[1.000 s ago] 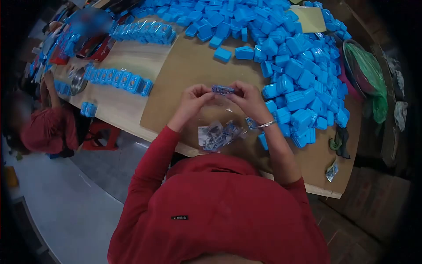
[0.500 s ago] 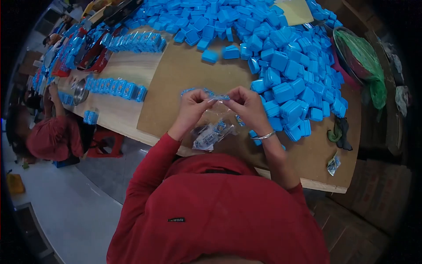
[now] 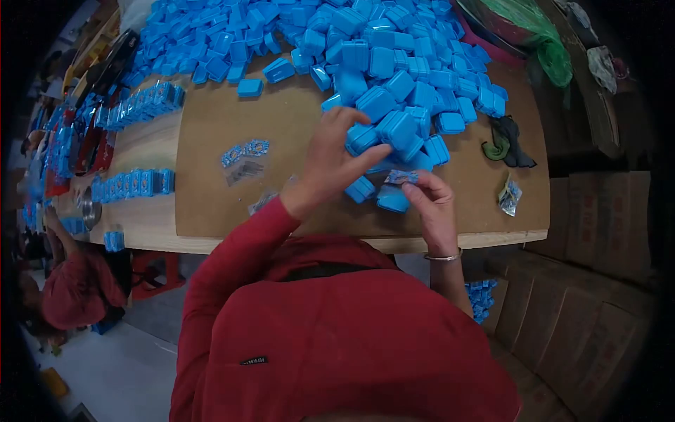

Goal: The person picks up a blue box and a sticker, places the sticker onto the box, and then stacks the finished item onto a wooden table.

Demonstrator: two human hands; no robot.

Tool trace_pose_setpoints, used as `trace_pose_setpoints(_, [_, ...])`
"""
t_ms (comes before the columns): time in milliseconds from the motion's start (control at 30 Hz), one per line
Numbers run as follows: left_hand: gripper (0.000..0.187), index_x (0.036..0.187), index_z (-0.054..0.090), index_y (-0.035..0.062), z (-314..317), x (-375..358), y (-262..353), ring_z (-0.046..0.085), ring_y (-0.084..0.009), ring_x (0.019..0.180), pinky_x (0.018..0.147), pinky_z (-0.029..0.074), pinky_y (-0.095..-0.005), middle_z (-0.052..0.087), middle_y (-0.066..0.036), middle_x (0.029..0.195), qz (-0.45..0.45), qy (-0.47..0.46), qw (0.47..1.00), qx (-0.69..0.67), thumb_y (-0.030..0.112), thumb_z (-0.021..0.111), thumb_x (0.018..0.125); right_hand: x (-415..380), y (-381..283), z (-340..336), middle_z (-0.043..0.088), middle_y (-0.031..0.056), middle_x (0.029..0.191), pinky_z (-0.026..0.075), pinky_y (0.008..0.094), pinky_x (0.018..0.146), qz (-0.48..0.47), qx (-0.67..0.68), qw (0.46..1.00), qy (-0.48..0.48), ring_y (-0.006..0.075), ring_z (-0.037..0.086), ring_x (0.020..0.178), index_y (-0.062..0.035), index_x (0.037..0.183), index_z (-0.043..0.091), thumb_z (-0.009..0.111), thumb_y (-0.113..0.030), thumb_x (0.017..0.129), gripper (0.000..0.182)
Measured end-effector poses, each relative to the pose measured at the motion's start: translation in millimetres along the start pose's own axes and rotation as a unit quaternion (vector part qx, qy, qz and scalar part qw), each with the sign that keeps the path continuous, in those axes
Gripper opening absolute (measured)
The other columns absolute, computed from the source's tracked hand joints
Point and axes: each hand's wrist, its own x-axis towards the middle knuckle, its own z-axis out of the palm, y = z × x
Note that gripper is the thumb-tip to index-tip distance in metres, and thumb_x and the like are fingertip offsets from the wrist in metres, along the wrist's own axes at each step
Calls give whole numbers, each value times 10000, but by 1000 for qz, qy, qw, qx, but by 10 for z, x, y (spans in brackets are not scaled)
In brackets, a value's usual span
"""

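My left hand [image 3: 332, 158] is raised at the near left edge of a heap of small blue plastic boxes [image 3: 397, 130]. Its thumb and fingers are spread, and I see nothing held in it, though motion blurs it a little. Between thumb and fingers, my right hand [image 3: 434, 207] pinches a small printed blue-and-white packet [image 3: 401, 176]. Just below that packet, a loose blue box [image 3: 393, 200] lies on the brown board [image 3: 281, 119]. Left of my hands are clear bags with patterned pieces [image 3: 245, 156], and another small bag [image 3: 263, 202] shows partly behind my left forearm.
Rows of blue boxes [image 3: 133, 184] stand at the left, where a person in red [image 3: 81, 288] works. A dark green cloth [image 3: 512, 143] and a small packet [image 3: 509, 195] lie at the right. Cardboard cartons [image 3: 583, 281] are stacked beyond the table's right side.
My hands have parted: the left has opened near the heap, while the right keeps the small packet. The camera view has shifted, so the table appears further left.
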Motion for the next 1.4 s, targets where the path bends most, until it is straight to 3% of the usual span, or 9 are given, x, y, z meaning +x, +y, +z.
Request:
trace_pose_setpoints(67, [340,917,525,51,281,188,-91,529,-263,834,720,406,-378,538,-101,889,93,15,978,184,217,731,703,31,-108,-112,625,-7,833,443,197,658,-18,-25,999,40,43,556,749,-15,914,627,637,-9,836,79])
trace_pose_setpoints(167, [389,910,512,60,496,206,-237,504,-283,794,693,385,-406,524,-99,853,119,30,975,188,230,747,650,142,-123,-329,627,-3,837,412,186,624,-88,-89,987,97,33,534,729,-7,886,617,643,-46,847,62])
trace_pose_setpoints(300, [411,975,534,41,334,70,-85,517,-316,828,715,416,-403,541,-128,862,-41,38,998,19,181,737,647,249,-182,-212,629,1,827,413,194,610,-119,-183,971,94,35,530,725,-5,891,618,648,-79,848,90])
trace_pose_setpoints(400, [423,985,526,66,426,57,-131,498,-286,906,728,370,-400,533,-99,905,38,7,978,207,267,717,666,412,-2,-166,631,9,808,426,207,615,-140,-250,957,50,47,537,724,-2,893,620,652,-89,840,107])
trace_pose_setpoints(533, [433,977,501,72,447,63,-103,491,-285,922,739,360,-401,525,-105,931,7,-31,974,225,271,718,659,481,60,-172,630,14,775,443,220,643,-127,-232,963,44,58,543,726,-4,892,628,657,-105,835,120])
trace_pose_setpoints(700, [435,1021,458,46,364,38,-176,517,-190,903,777,442,-309,483,-78,965,-4,-12,1000,22,59,733,684,468,-8,-281,630,16,805,451,218,664,-137,-151,975,84,58,546,735,-7,875,617,663,-86,833,101])
trace_pose_setpoints(833, [358,1044,460,53,99,-60,43,524,-78,833,680,462,-197,487,-37,980,-209,-15,944,-256,55,696,774,446,-30,-154,634,20,834,459,220,682,-180,-115,975,58,62,558,757,-8,889,614,669,-80,832,106])
trace_pose_setpoints(1067, [379,1096,471,44,-141,-180,45,549,-110,944,794,479,-244,537,-56,1016,-212,-29,952,-220,55,690,787,394,-247,171,654,41,894,470,217,688,-55,-92,983,-152,65,576,802,-3,966,637,672,-100,840,163])
trace_pose_setpoints(1400, [450,1173,470,53,-375,-306,97,548,-119,978,829,473,-258,533,-55,1085,-220,-1,927,-303,51,705,790,429,-139,179,655,102,988,474,266,778,-133,-126,978,-99,144,596,916,-2,936,666,691,-94,810,158])
